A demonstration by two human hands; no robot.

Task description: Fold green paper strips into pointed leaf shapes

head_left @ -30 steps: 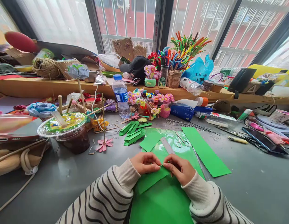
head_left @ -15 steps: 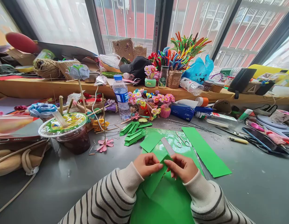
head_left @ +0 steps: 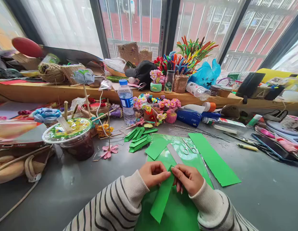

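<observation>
Head view showed a smooth grey tabletop [head_left: 259, 199] under both hands and, beyond them, a tan wooden ledge [head_left: 43, 91] before barred glass windows [head_left: 136, 29]. The left hand [head_left: 155, 175] and right hand [head_left: 188, 178] pinched the top of a narrow green paper strip [head_left: 162, 199], which slanted down between them. Fingers hid that end; the right hand covered part of a flat grey ruler [head_left: 173, 153].

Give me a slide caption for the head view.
Left hand and right hand pinch a green paper strip at one end, folded pieces lying beyond.
</observation>
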